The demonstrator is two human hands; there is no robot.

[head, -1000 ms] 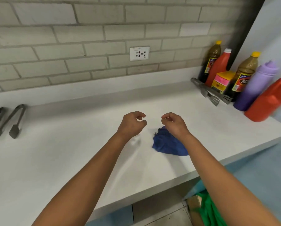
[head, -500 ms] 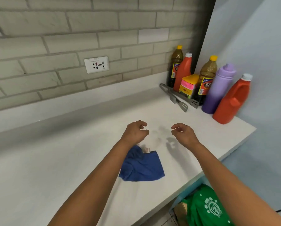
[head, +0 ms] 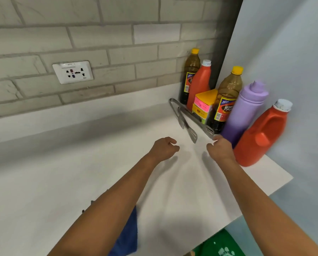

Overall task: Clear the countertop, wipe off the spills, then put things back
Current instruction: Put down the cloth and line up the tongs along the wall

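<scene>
Now the view has swung right and toward the far corner compared with a second ago: the blue cloth (head: pixel 128 235), which lay just under the hands then, sits at the near edge of the countertop (head: pixel 43 182), partly hidden by the left forearm and well behind both hands. The tongs at the far left of the counter are out of view.

Meaning, as a judgement: wiping looks finished and the cloth set down, so the put-back stage is starting. The things stand crowded in the far right corner.

Left hand (head: pixel 163 149): loosely curled, holding nothing, above bare counter. Right hand (head: pixel 220 149): fingers curled, fingertips just at the near tip of the metal tongs (head: pixel 188 121). Whether it already pinches them I cannot tell; contact is blurred.

Layout relative to the hands:
- Tongs lie flat, running from the far corner toward the hands, tips nearest the right hand.
- Red jug (head: pixel 261 137) just right of the right hand, very close to the wrist.
- Purple bottle (head: pixel 245 109) beyond the right hand, between the red jug and a brown bottle (head: pixel 226 100).
- Yellow and pink box (head: pixel 203 105) behind the tongs; a red bottle (head: pixel 198 84) and a second brown bottle (head: pixel 191 74) farthest back against the wall.

Risk, judged: a reach could nudge the red jug.
</scene>
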